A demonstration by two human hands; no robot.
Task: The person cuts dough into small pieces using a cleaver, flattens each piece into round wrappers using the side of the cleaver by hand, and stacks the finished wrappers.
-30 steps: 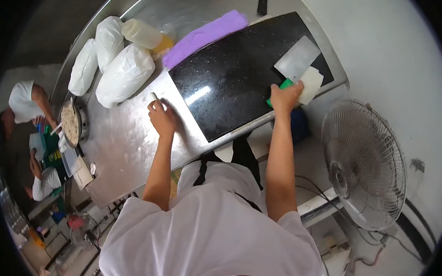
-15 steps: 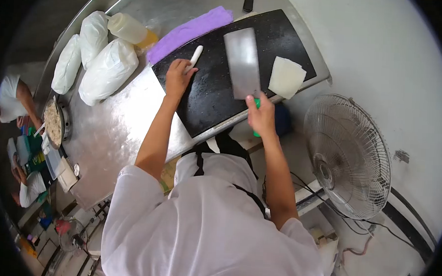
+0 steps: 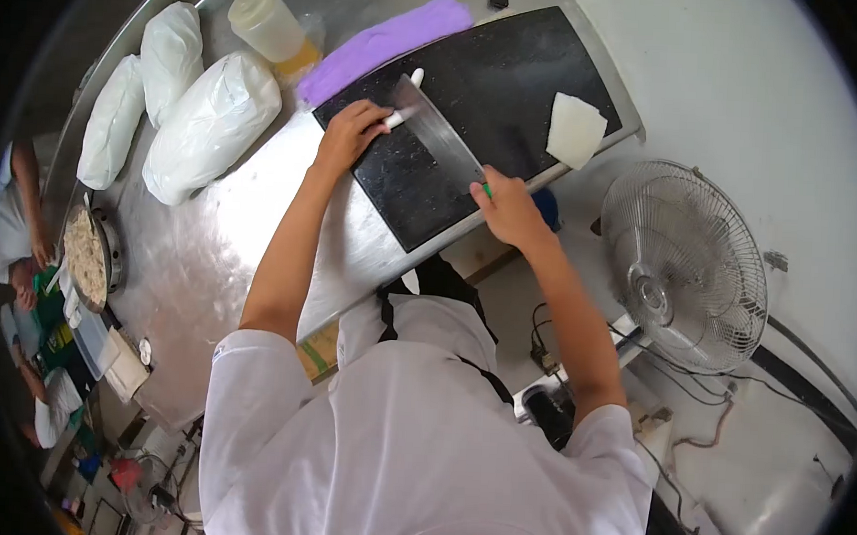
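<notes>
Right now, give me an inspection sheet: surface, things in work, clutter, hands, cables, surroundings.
Surface: speckled black rectangular board on shiny metal table.
Work things: smooth white roll beneath broad metal cleaver; cut or whole, can't tell.
Clutter: purple cloth, clear squeeze bottle of yellow liquid, three white plastic bags, off-white square sheet.
Hands: left hand fingers on the roll; right hand grips the cleaver's green handle.
Cables: thin cables below round wire-caged fan.
Surroundings: other people, far left.

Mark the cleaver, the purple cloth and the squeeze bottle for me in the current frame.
Cleaver (image 3: 443, 136): head view, on the middle of the blade.
Purple cloth (image 3: 390, 49): head view, on the middle of its upper surface.
Squeeze bottle (image 3: 267, 25): head view, on the middle of its body.
</notes>
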